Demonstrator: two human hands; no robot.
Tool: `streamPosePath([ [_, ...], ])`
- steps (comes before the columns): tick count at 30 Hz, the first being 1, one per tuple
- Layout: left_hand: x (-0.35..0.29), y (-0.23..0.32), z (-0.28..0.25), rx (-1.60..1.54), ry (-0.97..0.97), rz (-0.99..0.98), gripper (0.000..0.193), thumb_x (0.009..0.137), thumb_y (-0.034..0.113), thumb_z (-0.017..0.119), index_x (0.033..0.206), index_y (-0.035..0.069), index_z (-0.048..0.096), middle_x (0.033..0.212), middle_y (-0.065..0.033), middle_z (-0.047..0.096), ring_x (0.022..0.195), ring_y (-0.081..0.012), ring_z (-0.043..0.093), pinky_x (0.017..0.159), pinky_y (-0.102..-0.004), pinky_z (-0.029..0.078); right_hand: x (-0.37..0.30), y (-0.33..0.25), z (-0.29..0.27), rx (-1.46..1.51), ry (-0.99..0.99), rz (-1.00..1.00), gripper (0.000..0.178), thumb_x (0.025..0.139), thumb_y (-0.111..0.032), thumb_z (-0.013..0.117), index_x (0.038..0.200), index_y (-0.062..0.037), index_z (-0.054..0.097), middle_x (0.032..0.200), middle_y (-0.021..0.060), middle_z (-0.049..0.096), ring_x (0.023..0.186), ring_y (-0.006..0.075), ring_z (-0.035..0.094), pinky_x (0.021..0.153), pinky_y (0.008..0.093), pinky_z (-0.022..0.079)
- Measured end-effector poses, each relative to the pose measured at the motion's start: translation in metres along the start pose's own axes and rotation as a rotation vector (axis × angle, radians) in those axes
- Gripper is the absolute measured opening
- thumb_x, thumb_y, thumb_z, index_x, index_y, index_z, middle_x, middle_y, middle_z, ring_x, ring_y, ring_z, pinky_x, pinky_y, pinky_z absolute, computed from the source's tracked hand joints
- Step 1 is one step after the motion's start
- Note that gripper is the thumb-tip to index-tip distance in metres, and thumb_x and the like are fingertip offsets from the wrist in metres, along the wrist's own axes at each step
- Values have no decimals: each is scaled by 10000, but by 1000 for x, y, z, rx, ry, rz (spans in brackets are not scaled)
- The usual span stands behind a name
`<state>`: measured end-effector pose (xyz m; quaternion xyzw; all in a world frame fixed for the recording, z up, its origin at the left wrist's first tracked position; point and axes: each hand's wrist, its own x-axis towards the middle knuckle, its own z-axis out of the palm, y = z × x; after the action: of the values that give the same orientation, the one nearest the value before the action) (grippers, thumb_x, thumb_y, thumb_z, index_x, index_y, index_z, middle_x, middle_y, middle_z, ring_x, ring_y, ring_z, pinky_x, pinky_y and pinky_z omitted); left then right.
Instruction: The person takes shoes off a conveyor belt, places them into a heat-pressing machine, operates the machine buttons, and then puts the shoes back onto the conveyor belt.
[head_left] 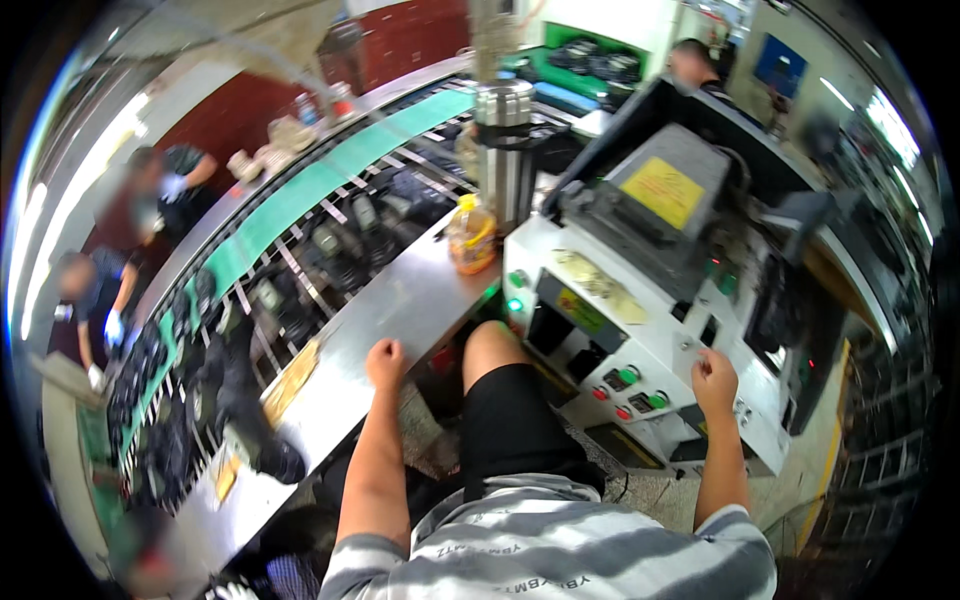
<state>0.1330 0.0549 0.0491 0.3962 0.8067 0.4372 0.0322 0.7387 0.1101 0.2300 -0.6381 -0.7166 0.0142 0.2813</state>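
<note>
My left hand (385, 365) is curled into a fist above the edge of the steel bench (410, 290), with no object showing in it. On the right, my right hand (714, 382) is also closed with nothing visible in it. It is over the front right part of a white machine (540, 240), whose face carries green buttons (628, 375) and red buttons (600, 393). Whether that hand touches the machine, I cannot tell. A grey housing with a yellow label (662, 192) tops the machine. A green lamp (515, 305) glows at its left.
A yellow-capped plastic bottle (470, 238) and a steel cylinder (505, 150) stand beyond the bench. Black boots (340, 250) crowd a roller conveyor with a green belt (300, 195). Two people (180, 180) are at its far left side; another person (692, 65) is behind the machine.
</note>
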Motion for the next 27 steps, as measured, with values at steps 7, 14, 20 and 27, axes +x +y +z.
streamPosePath([
  [7, -11, 9, 1, -78, 3, 30, 219, 834, 204, 612, 728, 14, 637, 619, -131, 612, 559, -270, 591, 560, -379, 460, 64, 107, -56, -642, 540, 167, 624, 713, -315, 733, 1269, -115, 531, 1199, 138, 534, 1115, 346, 515, 933, 457, 431],
  [14, -14, -6, -3, -72, 74, -19, 197, 815, 193, 627, 748, 10, 655, 653, -163, 615, 597, -301, 607, 583, -389, 471, 180, 121, -99, -345, -104, 879, 1025, 593, -540, 732, 1428, -72, 366, 1394, 278, 453, 1287, 414, 457, 1062, 504, 360],
  [20, -14, 0, -9, -111, 10, -112, 251, 834, 250, 626, 754, 13, 639, 712, -186, 620, 681, -354, 617, 629, -430, 483, 159, 91, -94, -407, 56, 981, 955, 678, -612, 680, 1405, -88, 350, 1379, 245, 492, 1267, 404, 487, 1035, 501, 385],
  [27, -18, 1, -16, -210, 17, -100, 203, 820, 234, 630, 783, 40, 674, 754, -149, 654, 735, -328, 638, 677, -416, 506, 36, 88, -56, -436, 771, 450, 779, 691, -482, 805, 1208, 53, 574, 1125, 218, 658, 966, 391, 649, 843, 454, 533],
])
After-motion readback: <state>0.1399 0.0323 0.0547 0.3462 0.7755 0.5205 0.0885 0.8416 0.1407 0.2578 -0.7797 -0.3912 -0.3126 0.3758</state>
